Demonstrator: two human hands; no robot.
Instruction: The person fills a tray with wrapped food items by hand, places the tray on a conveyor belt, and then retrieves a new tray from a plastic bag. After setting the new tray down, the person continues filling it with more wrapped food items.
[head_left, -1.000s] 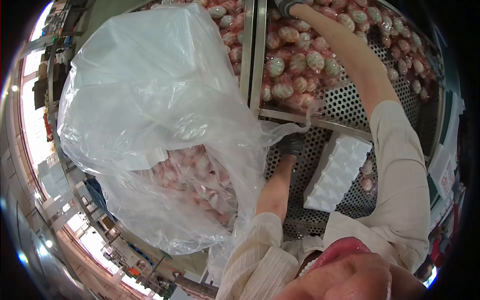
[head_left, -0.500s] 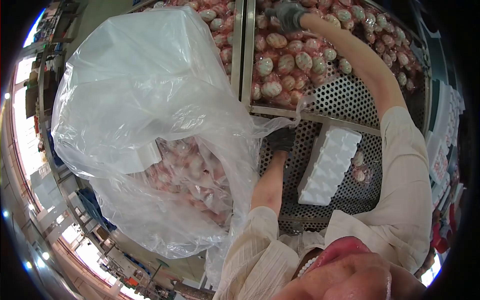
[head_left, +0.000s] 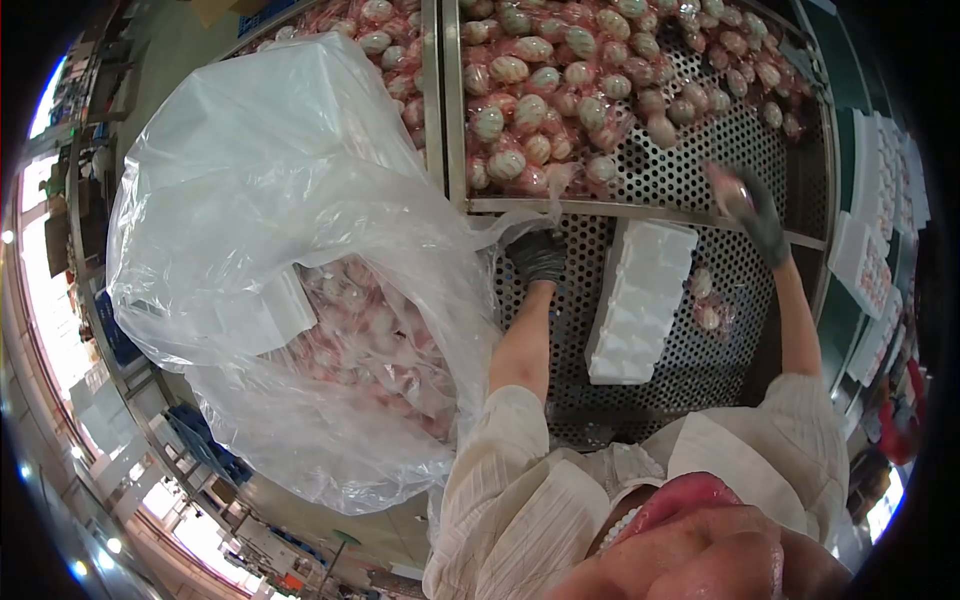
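My right hand (head_left: 755, 222), in a dark glove and blurred, is closed around a pinkish egg-shaped piece in clear wrap (head_left: 728, 188), above the metal divider (head_left: 640, 209). My left hand (head_left: 538, 256), also gloved, is curled near the divider's left end, beside the loose edge of a big clear plastic bag (head_left: 220, 190). What its fingers hold, if anything, is hidden. A white moulded foam tray (head_left: 642, 300) lies between my hands on the perforated metal surface (head_left: 570, 370). Two or so wrapped egg-shaped pieces (head_left: 707, 316) lie right of the tray.
Many wrapped egg-shaped pieces (head_left: 540, 90) are heaped in the far metal bin, with more left of its upright divider (head_left: 440, 100). Through the bag show further pieces (head_left: 370, 340) and a white panel (head_left: 285, 310). Filled white trays (head_left: 865, 265) stand at the right.
My right hand has come back from the far heap, toward me and right, with a wrapped piece in it. My left hand stays by the bag's edge. The whole view has shifted slightly.
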